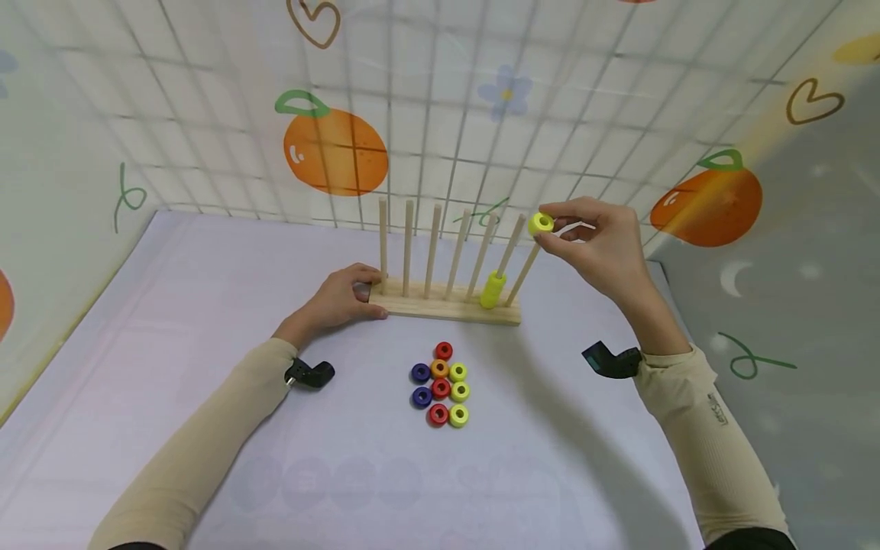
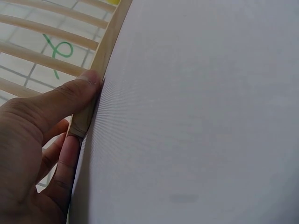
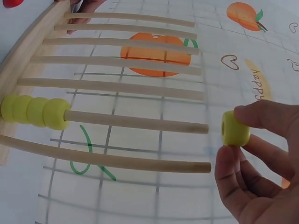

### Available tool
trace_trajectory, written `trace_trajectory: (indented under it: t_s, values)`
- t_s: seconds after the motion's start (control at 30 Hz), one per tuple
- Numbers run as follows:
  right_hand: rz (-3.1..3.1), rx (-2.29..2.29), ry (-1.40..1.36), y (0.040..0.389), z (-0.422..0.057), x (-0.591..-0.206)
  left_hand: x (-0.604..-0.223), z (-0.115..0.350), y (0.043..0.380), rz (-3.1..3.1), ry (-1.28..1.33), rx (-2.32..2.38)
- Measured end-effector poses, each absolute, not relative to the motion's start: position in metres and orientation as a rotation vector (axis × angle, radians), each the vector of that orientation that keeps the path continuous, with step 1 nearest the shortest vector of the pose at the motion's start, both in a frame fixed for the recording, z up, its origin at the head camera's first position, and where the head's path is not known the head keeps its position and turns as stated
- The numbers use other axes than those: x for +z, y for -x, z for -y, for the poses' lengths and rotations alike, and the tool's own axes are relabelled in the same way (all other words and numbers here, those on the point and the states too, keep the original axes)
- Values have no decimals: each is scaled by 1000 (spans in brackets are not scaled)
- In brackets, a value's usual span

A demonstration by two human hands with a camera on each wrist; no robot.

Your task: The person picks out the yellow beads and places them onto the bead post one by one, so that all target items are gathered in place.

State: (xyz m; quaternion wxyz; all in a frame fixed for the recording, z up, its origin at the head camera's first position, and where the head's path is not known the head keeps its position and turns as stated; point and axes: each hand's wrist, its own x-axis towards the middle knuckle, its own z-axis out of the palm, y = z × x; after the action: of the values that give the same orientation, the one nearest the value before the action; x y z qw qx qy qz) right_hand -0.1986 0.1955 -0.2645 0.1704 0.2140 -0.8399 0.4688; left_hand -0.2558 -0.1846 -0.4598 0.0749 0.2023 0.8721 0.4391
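Observation:
A wooden peg stand [image 1: 447,308] with a row of upright pegs stands on the table. My left hand [image 1: 341,296] grips the left end of its base, thumb along the front edge in the left wrist view. Between thumb and fingertips, my right hand [image 1: 605,241] pinches a yellow bead [image 3: 236,129]. The bead is just beyond the peg tips, apart from them, near the second peg from the right [image 3: 140,122]. Its hole faces the pegs in the right wrist view. Several yellow beads [image 1: 492,290] are stacked at the bottom of that same peg; the other pegs carry none.
Loose beads lie in a cluster before the stand: red [image 1: 441,389], orange [image 1: 439,368], dark blue [image 1: 422,396] and yellow [image 1: 458,415]. Behind the stand rises a sheet-covered grid wall [image 1: 433,130]. A side wall [image 1: 777,321] borders the table on the right.

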Motion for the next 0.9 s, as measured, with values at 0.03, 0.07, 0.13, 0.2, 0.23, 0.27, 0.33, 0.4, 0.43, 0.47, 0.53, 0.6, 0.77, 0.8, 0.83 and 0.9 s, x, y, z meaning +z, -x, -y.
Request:
trace_trajectory:
  t_s: [0.03, 0.07, 0.13, 0.2, 0.23, 0.27, 0.33, 0.4, 0.43, 0.47, 0.53, 0.6, 0.77, 0.8, 0.83, 0.9]
  values:
    - [2386, 1329, -606, 200, -195, -264, -459, 184, 256, -2622, -611, 1311]
    - [2388, 1326, -603, 201, -194, -263, -460, 184, 256, -2627, -615, 1303]
    - [2393, 1323, -598, 204, -193, -263, -460, 184, 256, -2631, -614, 1296]
    - [2402, 1311, -592, 206, -191, -263, -461, 184, 256, -2631, -613, 1293]
    - [2406, 1313, -586, 207, -191, -263, -461, 184, 256, -2628, -612, 1294]
    - [2410, 1312, -580, 208, -190, -263, -461, 184, 257, -2626, -611, 1295]
    - [2422, 1306, -565, 211, -189, -263, -461, 184, 257, -2621, -609, 1302]
    - [2434, 1297, -552, 213, -188, -264, -462, 185, 258, -2617, -611, 1308]
    - [2438, 1300, -546, 213, -188, -264, -462, 184, 258, -2615, -615, 1310]
    - [2444, 1300, -545, 214, -187, -264, -461, 184, 258, -2615, -617, 1310]
    - [2457, 1299, -546, 216, -186, -264, -461, 184, 258, -2614, -621, 1309]
    - [2470, 1296, -548, 218, -186, -265, -461, 184, 258, -2614, -620, 1306]
    - [2494, 1278, -528, 223, -185, -265, -462, 184, 258, -2618, -610, 1298]
    - [2501, 1280, -524, 224, -185, -265, -463, 184, 258, -2618, -608, 1298]
    - [2509, 1281, -517, 225, -185, -265, -463, 184, 258, -2620, -606, 1297]
    - [2526, 1279, -506, 226, -185, -266, -463, 184, 258, -2622, -601, 1300]
